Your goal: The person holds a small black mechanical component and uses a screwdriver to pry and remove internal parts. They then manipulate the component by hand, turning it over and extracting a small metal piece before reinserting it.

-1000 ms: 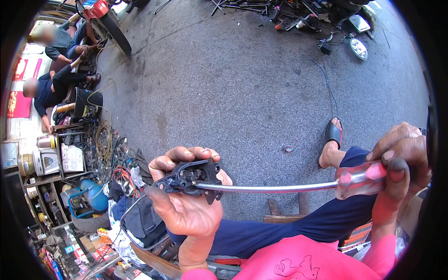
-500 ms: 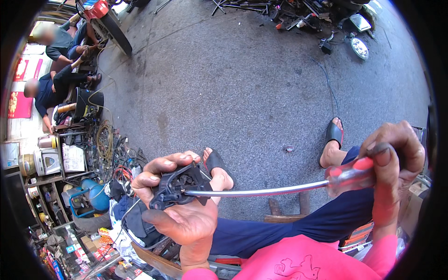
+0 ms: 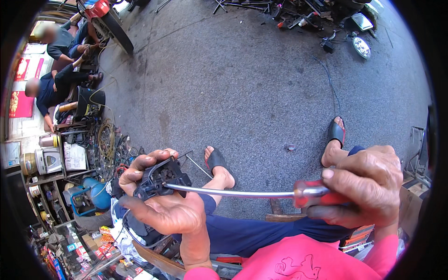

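Note:
My left hand (image 3: 170,210), palm up, is closed around a black plastic mechanical part (image 3: 161,179) with a frame-like, hollowed shape. A thin rod (image 3: 199,166) shows beyond its far side. My right hand (image 3: 366,184) grips the red and clear handle of a screwdriver (image 3: 233,192). Its long metal shaft runs leftward, nearly level, and the tip meets the black part near its middle. Whether a screw sits under the tip is too small to make out.
Beyond my sandalled feet (image 3: 215,161) a small round object (image 3: 290,147) lies on the grey pavement. At the left are tangled cables (image 3: 106,137), a blue tank (image 3: 99,195) and two seated people. Far off stand a motorcycle wheel (image 3: 116,32) and a heap of parts (image 3: 308,14).
Both hands have shifted left, with the black part and the screwdriver. My right hand has turned, its fingers now wrapped over the handle with the back of the hand up.

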The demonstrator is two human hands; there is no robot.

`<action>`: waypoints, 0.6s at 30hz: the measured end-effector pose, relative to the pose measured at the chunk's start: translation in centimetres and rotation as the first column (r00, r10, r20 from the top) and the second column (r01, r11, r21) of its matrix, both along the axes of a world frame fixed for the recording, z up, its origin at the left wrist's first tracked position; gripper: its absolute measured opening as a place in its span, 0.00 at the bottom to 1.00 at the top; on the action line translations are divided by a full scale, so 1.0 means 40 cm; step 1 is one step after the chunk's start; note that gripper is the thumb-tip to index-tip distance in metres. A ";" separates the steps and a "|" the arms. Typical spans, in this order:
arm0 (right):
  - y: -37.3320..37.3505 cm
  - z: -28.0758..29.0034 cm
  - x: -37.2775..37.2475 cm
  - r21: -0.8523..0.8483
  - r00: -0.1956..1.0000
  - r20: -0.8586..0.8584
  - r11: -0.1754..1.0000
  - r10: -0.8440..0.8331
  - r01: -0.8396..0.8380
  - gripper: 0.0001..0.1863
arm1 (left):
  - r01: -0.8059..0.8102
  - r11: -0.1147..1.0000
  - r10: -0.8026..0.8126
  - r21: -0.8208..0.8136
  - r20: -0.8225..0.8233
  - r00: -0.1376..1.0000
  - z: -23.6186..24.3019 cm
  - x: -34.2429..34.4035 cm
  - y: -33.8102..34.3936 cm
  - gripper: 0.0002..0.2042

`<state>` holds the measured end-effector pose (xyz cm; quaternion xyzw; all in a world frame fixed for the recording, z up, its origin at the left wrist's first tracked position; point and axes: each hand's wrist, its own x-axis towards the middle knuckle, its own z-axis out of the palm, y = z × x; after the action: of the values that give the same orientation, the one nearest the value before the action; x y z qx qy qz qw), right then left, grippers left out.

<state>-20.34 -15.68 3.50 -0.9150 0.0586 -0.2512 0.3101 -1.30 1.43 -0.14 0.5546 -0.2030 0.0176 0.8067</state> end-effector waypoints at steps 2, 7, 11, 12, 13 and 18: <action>0.011 -0.002 0.000 0.007 1.000 -0.008 1.000 0.004 -0.004 0.23 | 0.111 0.990 -0.111 -0.084 0.008 0.994 -0.004 0.004 0.004 0.21; 0.015 0.002 -0.001 0.054 1.000 -0.030 0.999 0.002 0.000 0.23 | 0.118 0.990 -0.133 -0.080 -0.226 0.965 0.006 0.001 0.004 0.21; 0.007 0.008 -0.016 0.069 0.990 -0.094 0.992 -0.101 0.108 0.28 | 0.113 0.989 -0.146 -0.096 -0.495 0.856 0.014 0.013 0.009 0.20; 0.002 0.019 -0.022 0.052 0.985 -0.128 0.991 -0.117 0.125 0.29 | 0.074 0.997 -0.073 -0.019 -0.511 0.857 0.014 0.001 -0.001 0.20; -0.001 0.026 -0.025 0.040 0.979 -0.157 0.990 -0.129 0.136 0.30 | 0.101 0.993 -0.113 -0.053 -0.572 0.812 0.012 0.009 0.008 0.20; -0.004 0.045 -0.030 0.031 0.966 -0.208 0.986 -0.155 0.165 0.31 | 0.115 0.990 -0.138 -0.081 -0.715 0.686 0.023 0.010 -0.003 0.21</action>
<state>-21.54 -15.83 5.30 -0.9206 0.1699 -0.1782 0.3032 -0.90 1.30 0.80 0.4901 0.0908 -0.2528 0.8292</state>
